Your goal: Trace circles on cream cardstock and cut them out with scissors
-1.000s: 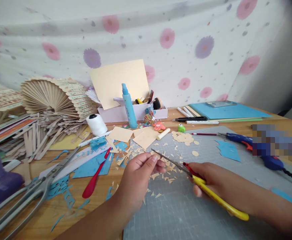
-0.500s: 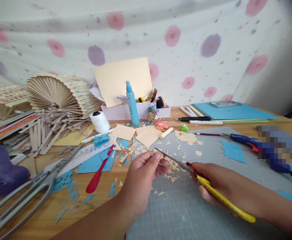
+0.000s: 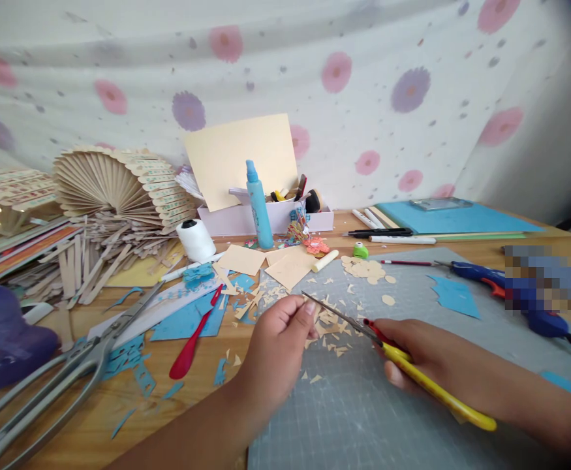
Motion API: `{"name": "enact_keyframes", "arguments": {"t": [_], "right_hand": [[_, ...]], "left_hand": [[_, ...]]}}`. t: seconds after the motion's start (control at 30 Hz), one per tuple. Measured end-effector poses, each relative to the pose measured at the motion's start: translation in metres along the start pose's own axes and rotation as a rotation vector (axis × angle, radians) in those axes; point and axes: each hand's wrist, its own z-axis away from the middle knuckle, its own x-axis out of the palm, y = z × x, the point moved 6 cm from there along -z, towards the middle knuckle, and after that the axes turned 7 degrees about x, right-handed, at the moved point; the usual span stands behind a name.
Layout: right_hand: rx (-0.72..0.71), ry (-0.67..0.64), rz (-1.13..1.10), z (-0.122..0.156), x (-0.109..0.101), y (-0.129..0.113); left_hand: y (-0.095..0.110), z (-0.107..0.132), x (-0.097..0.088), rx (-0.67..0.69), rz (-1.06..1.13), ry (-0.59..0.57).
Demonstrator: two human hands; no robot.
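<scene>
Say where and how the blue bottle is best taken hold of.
Probably around the middle of the blue bottle, coming from the near side: it stands upright, tall and slim, with a narrower cap on top, and the box sits behind it.

Readable text: none.
Blue bottle (image 3: 260, 219): dark print on side, too small to make out. Craft-stick fan (image 3: 102, 179): little green marks down its right side, illegible. Craft-stick piece (image 3: 14, 186), far left: red and green marks, also illegible.
</scene>
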Motion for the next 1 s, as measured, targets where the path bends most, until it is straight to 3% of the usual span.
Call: {"name": "enact_keyframes", "arguments": {"t": [0.1,0.23,0.4,0.73,1.0], "right_hand": [[0.027,-0.085,0.010,-0.005,0.004,0.006],[0.094,-0.064,0.122,-0.011,0.002,0.015],[0.096,-0.019,0.132,-0.011,-0.001,0.018],[0.026,-0.083,-0.015,-0.007,0.002,0.010],[0.015,-0.131,0.002,-0.004,0.010,0.005]], "left_hand": [[0.002,-0.001,-0.001,-0.008,-0.066,-0.014],[0.000,-0.005,0.000,-0.030,-0.100,-0.073],[-0.004,-0.009,0.002,-0.060,0.033,-0.129],[-0.007,-0.006,0.007,-0.163,0.244,-0.108],[-0.002,-0.007,0.004,-0.053,0.178,-0.099]]}}
